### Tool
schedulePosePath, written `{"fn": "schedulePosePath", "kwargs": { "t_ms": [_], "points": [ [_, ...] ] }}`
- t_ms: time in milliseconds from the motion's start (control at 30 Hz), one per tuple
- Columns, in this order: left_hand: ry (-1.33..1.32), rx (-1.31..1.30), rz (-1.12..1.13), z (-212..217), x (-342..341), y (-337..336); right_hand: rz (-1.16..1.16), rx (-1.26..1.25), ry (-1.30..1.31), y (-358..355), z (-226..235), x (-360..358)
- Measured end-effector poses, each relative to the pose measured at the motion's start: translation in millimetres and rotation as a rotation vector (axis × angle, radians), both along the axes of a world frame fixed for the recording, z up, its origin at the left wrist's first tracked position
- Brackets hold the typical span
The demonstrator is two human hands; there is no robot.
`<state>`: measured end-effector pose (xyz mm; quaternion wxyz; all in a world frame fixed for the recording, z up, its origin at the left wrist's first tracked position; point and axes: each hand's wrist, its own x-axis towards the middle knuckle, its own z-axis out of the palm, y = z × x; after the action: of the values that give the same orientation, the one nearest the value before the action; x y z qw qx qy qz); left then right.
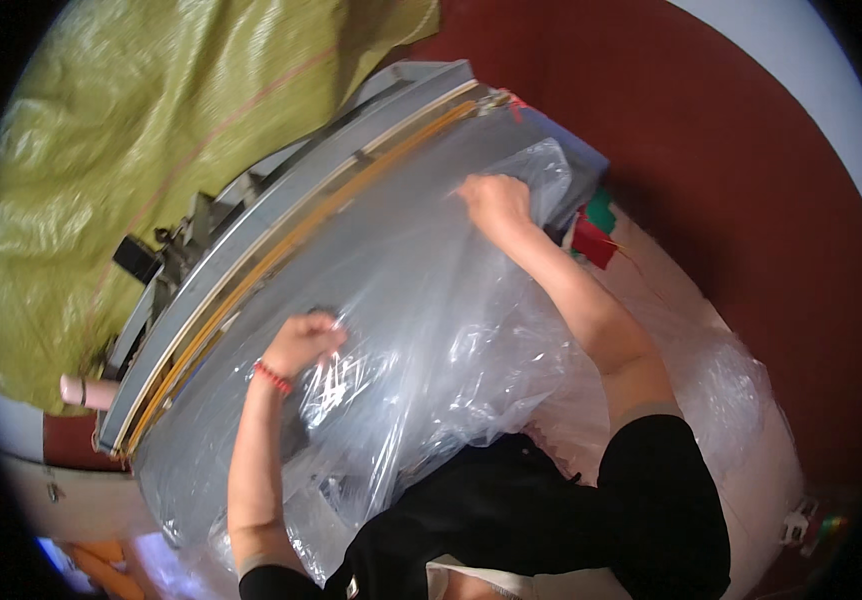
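Left hand (301,340) is closed, fingers curled, gripping a fold of clear bag (421,330) near the middle of the sealer (281,230) bed. Red bead bracelet (273,377) on that wrist. Right hand (494,200) is also closed, pinching the bag's far end up by the sealer's upper end.

Bag: big, transparent, heavily creased, spread across the sealer's flat grey bed. One edge lies just beside the long sealing bar with its orange-yellow strip (291,240); can't tell if the edge is under the bar. Rest of the film spills down toward the person's lap and bunches there. Contents: can't make out anything inside; a dark patch shows through the film under the left hand, but it's unclear what it is.

More loose clear plastic (731,390) piled at the right, beside the right forearm. It covers something pale; contents not readable.

Behind the sealer: large yellow-green woven sack (151,130), full-looking, closed to view, contents hidden. Small black part (136,258) and metal linkage at the sealer's left side, pale pink handle (86,392) sticking out near its lower end.

Red and green scraps (596,228) sit just past the right hand. Dark red floor (751,180) beyond.
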<state>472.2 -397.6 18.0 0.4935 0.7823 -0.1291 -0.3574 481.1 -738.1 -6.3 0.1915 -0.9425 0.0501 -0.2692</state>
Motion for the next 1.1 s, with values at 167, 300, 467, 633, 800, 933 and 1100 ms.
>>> {"fn": "schedulePosePath", "kwargs": {
  "t_ms": [167,300,467,633,800,933,1100],
  "points": [
    [0.02,-0.054,0.076,-10.0,-9.4,18.3,-0.264,-0.248,-0.073,-92.3,-28.2,4.1],
    [-0.078,-0.032,0.088,-9.2,-14.3,16.4,-0.441,-0.136,-0.135,-121.2,-24.7,6.4],
    [-0.019,-0.04,0.045,-3.3,-21.2,28.9,-0.645,0.005,-0.176,-132.3,-29.0,14.4],
    [0.146,-0.054,0.007,14.7,-69.7,93.5,-0.461,-0.065,-0.111,-130.7,-38.7,26.5],
    [0.181,0.124,0.13,35.3,-106.1,200.6,-0.459,-0.291,0.034,-145.5,-42.6,30.3],
    [-0.214,0.258,0.347,60.0,-113.8,258.5,-0.42,-0.196,0.006,-168.7,-35.8,22.7],
    [-0.317,-0.257,0.95,41.0,-99.0,257.6,-0.473,-0.12,0.109,-145.3,-34.1,28.1]
  ]
}}
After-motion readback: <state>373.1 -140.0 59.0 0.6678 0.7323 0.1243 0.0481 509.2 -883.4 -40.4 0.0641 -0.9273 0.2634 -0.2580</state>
